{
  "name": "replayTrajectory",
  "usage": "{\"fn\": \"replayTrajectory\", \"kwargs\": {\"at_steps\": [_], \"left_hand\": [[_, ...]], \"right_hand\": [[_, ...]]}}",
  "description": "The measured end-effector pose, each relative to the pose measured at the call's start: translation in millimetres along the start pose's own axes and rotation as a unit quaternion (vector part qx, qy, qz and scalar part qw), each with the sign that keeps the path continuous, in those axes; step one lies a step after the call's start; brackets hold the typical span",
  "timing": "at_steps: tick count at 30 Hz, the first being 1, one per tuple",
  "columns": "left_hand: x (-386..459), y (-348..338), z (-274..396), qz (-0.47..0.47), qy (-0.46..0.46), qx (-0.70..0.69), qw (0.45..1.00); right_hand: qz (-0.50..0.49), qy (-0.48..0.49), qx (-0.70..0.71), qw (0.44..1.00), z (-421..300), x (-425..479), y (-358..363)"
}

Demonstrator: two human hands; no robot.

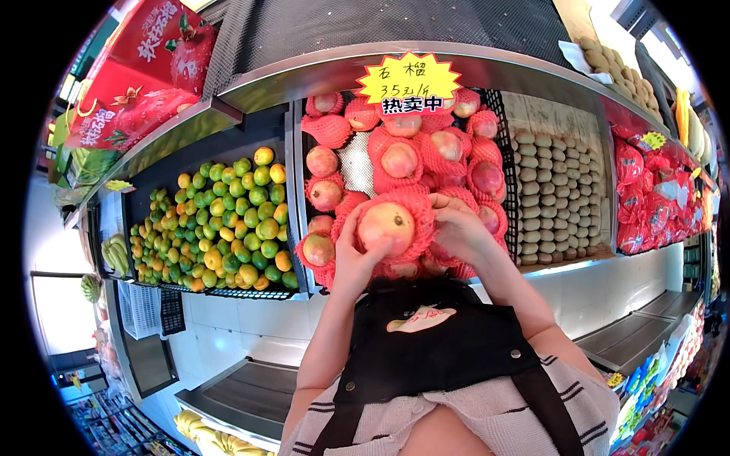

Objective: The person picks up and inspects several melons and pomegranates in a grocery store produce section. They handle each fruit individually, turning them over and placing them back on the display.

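Note:
Both my hands are around one pomegranate (386, 229) in a red foam net sleeve (423, 219), above a crate of pomegranates. My left hand (355, 251) grips the fruit from the left side, its thumb across the front of the skin. At the right, my right hand (456, 225) has its fingertips at the edge of the net; its palm side is partly hidden. More netted pomegranates (400, 159) lie beneath and behind, some with their tops bare. A yellow star-shaped price sign (409, 82) stands at the back of the crate.
Green and orange citrus fruits (228, 228) fill the bin at left. Rows of kiwifruit (547, 199) lie in a box at right, beyond a black crate wall (505, 154). Red bags (644, 199) sit farther right. A metal ledge (319, 74) runs behind; red gift boxes (142, 80) stand at upper left.

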State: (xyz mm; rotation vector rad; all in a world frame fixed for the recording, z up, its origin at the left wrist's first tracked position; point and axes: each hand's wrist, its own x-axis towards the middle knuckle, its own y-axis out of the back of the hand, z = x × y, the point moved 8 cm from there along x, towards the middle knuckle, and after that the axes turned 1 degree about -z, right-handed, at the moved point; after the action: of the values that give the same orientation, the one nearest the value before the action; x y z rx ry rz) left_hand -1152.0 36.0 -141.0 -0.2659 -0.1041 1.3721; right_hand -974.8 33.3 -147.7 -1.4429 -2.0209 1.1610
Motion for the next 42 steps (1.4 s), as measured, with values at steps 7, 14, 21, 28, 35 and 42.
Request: {"fn": "replayTrajectory", "kwargs": {"at_steps": [7, 14, 21, 28, 35, 42], "left_hand": [[12, 12, -10, 0.113, -0.017, -0.09, 0.989], [16, 15, -12, 0.177, -0.003, -0.182, 0.967], [21, 0, -28, 0.116, 0.087, -0.311, 0.939], [20, -11, -25, 0.106, 0.09, -0.328, 0.934], [26, 3, -10, 0.111, 0.036, -0.34, 0.933], [23, 19, -14, 0.143, -0.036, -0.321, 0.935]], "right_hand": [[0.083, 0.106, -0.272, 0.953, 16, 16, -3], [0.126, 0.023, -0.198, 0.972, 32, 18, 0], [0.09, -0.01, 0.155, 0.984, 53, 30, 24], [0.087, 0.031, 0.05, 0.994, 29, 34, -16], [0.069, 0.054, -0.063, 0.994, 41, 26, -9], [0.074, -0.107, 0.044, 0.99, 78, 31, 20]]}}
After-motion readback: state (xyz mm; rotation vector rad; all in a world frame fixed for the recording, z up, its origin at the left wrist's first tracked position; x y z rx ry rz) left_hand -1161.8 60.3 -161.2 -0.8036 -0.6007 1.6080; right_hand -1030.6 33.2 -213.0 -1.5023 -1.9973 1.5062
